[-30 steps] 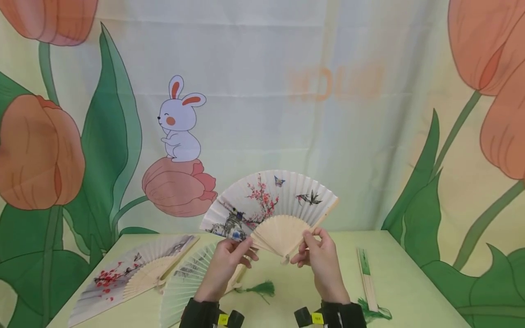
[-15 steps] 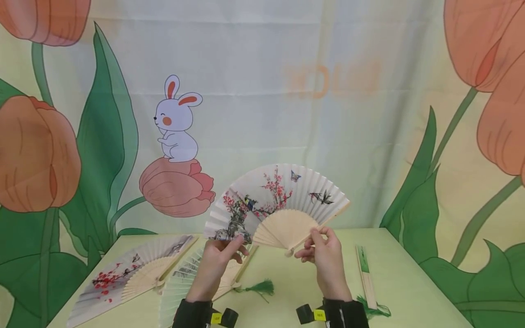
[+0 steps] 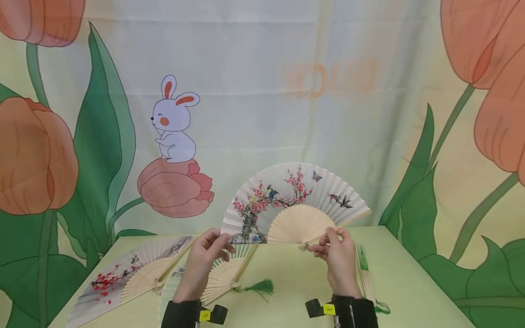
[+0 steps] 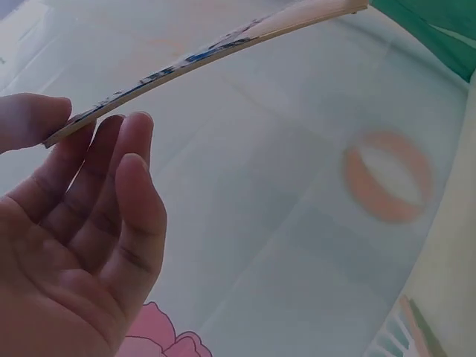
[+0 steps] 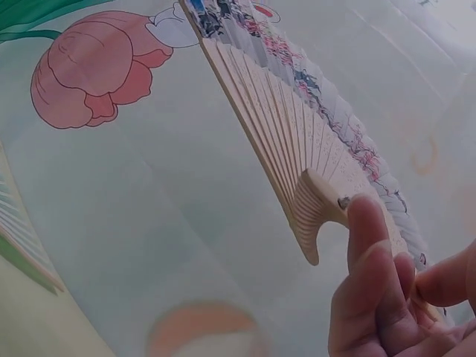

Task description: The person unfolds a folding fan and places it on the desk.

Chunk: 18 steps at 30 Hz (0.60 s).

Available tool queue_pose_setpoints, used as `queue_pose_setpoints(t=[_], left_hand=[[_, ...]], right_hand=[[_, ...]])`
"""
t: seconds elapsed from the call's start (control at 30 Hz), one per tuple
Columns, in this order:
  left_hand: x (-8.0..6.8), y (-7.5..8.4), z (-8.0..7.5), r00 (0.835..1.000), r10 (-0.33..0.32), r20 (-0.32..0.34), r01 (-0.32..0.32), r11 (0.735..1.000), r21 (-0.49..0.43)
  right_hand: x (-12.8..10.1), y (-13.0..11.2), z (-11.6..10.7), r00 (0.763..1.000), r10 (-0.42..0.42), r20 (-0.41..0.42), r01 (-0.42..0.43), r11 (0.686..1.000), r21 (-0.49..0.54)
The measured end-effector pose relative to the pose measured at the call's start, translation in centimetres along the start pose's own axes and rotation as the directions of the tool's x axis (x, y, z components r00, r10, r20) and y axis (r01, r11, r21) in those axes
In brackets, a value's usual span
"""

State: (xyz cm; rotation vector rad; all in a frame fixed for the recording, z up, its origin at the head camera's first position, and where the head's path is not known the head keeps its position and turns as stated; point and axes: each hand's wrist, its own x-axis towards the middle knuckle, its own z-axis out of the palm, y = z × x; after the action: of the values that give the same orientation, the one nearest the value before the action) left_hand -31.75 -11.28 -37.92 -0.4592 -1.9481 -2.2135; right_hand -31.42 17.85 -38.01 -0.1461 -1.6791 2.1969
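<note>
Head view: shows blossom fan spread and raised over table, between left hand and right hand; pinched by left thumb and fingers at one end, by right thumb and fingers along the opposite guard stick. Note green fan partly hidden behind left hand and sleeve, folded fan partly behind right wrist.

Left wrist view: shows blossom fan nearly edge-on, gripped under thumb, with painted face hard to read.

Right wrist view: shows rivet just beside a fingertip, upper end cut off by frame. Cannot make out exact thumb contact.
</note>
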Motion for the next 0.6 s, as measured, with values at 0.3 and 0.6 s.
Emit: queue_pose_setpoints(t=[0.3,0.6], left_hand=[[0.0,-0.2,-0.2,0.989,-0.141,0.034,0.133,0.974,0.185],[0.3,-2.6,0.5,0.942,-0.28,0.187,0.212,0.925,0.316]], right_hand=[[0.7,0.7,-1.0,0.999,0.016,-0.049,-0.018,0.999,-0.039],[2.1,3.1,-3.1,0.987,0.091,-0.134,-0.108,0.986,-0.126]])
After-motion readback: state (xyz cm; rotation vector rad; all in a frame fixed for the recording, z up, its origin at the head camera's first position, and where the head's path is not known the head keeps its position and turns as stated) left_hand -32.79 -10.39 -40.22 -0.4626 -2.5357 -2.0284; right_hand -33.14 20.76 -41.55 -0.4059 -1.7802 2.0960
